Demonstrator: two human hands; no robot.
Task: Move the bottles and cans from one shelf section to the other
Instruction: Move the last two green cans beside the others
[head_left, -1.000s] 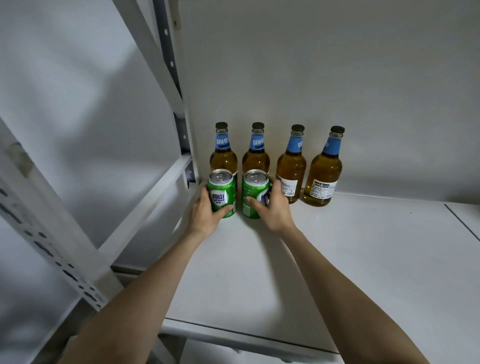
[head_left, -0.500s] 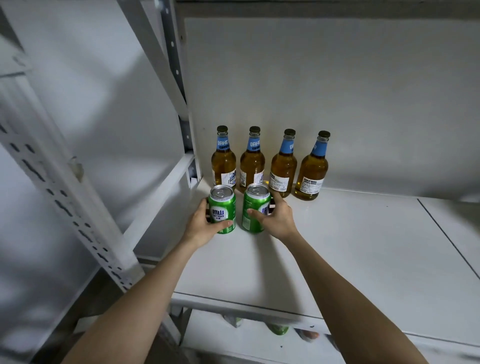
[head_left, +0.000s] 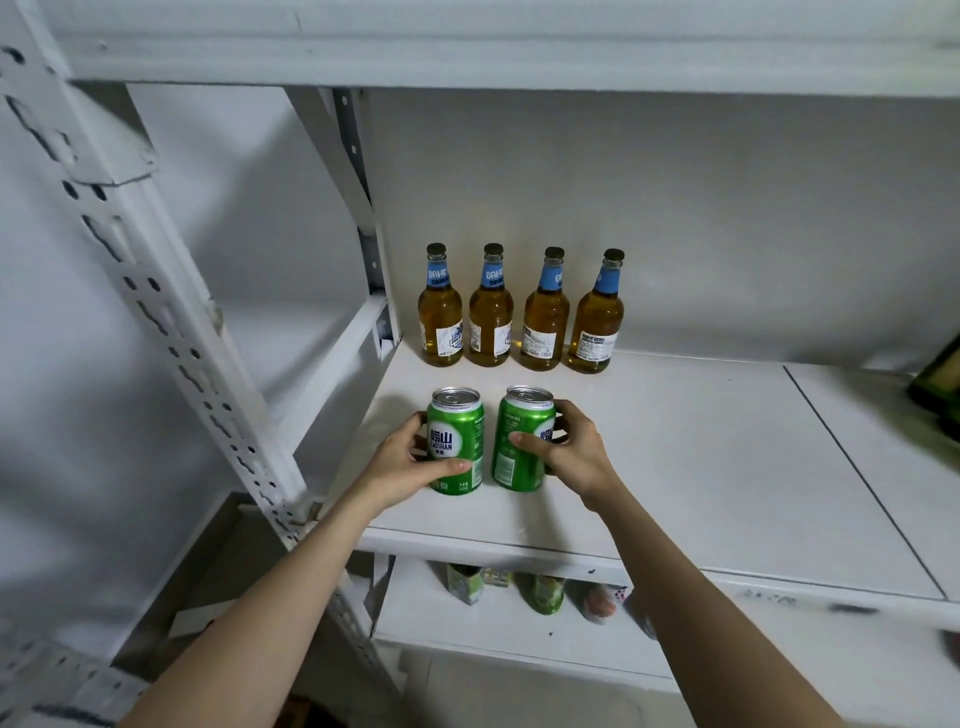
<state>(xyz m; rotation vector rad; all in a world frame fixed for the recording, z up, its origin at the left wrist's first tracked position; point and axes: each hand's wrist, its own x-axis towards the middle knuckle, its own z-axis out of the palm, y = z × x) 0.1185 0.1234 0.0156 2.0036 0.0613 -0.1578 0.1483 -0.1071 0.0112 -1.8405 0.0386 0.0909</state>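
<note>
Both cans have come forward since a second ago. They were tucked right up against the bottles, and now there's open shelf between them. You've got two green cans, side by side and just apart, near the front left of the white shelf (head_left: 701, 457). Your left hand (head_left: 402, 460) wraps the left can (head_left: 457, 423), thumb across the front and fingers curled round the far side. Your right hand (head_left: 579, 452) grips the right can (head_left: 522, 413) the same way, thumb on the label. I can't tell whether the can bottoms are touching the board or just off it.

Behind them are four amber bottles with blue neck labels, upright in a row against the back wall: the first bottle (head_left: 440, 317), second bottle (head_left: 491, 319), third bottle (head_left: 545, 322) and fourth bottle (head_left: 596, 322).

A dark green object (head_left: 941, 382) pokes in at the far right edge, cut off. A perforated white upright (head_left: 171, 317) runs diagonally on your left. On the lower shelf (head_left: 519, 631) sit a few green and mixed packages, too blurred to count.
</note>
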